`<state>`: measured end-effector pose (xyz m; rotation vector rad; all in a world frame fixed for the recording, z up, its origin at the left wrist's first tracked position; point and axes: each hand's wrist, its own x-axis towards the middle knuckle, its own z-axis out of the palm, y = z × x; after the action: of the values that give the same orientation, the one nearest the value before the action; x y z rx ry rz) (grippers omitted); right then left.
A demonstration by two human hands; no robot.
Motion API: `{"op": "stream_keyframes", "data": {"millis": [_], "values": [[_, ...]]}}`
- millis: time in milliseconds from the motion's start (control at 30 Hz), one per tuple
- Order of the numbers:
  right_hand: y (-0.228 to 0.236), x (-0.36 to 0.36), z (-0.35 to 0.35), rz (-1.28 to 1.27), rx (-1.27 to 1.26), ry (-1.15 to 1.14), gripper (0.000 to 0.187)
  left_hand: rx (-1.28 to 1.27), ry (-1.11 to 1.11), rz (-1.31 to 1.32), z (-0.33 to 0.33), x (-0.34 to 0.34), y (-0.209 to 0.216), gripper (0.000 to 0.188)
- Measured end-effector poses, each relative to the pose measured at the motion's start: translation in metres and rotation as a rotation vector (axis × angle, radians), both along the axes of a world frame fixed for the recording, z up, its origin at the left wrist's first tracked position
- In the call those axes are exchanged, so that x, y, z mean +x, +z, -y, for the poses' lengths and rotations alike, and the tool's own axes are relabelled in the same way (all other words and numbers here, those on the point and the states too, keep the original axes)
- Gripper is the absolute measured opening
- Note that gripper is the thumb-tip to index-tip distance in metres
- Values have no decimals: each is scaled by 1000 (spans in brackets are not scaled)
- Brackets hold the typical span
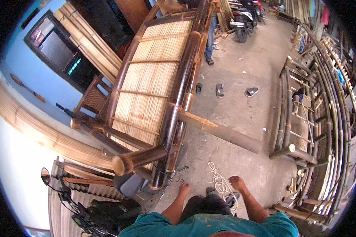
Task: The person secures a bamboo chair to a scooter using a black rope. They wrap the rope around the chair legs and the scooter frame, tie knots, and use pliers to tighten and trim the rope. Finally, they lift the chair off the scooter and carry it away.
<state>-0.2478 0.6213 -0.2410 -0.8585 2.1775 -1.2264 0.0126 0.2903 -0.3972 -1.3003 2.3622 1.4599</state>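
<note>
My left hand hangs low near the near corner of a dark bamboo frame, apart from it; its fingers are mostly hidden. My right hand is held over the floor with loosely bent fingers apart and nothing in them. Between and below my hands, a loose white rope lies in tangled loops by my feet. The frame is raised and tilted, with a pale panel of thin bamboo slats crossed by thin strips. From its right side a thick bamboo post sticks out. Another person stands at its far end.
Another bamboo frame and long poles stand along the right. Loose sandals lie on the concrete floor. A parked motorbike is at lower left, another motorbike far back. Bamboo slats lean on the blue wall.
</note>
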Motion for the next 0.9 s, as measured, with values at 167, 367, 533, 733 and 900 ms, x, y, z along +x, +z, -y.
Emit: {"op": "stream_keyframes", "data": {"millis": [167, 367, 533, 733, 900], "values": [[13, 14, -61, -36, 327, -61, 24, 202, -47, -36, -8, -87, 161, 36], [17, 23, -111, 11, 439, -23, 26, 150, -12, -167, 27, -123, 185, 38], [44, -15, -150, 405, 450, -303, 28, 155, 114, -269, 19, -188, 288, 53], [8, -138, -240, 576, 232, -433, 35, 26, 512, -745, -21, -324, 404, 74], [1, -300, -311, 1017, 180, -357, 30, -224, 623, -385, -86, -414, 423, 92]]}}
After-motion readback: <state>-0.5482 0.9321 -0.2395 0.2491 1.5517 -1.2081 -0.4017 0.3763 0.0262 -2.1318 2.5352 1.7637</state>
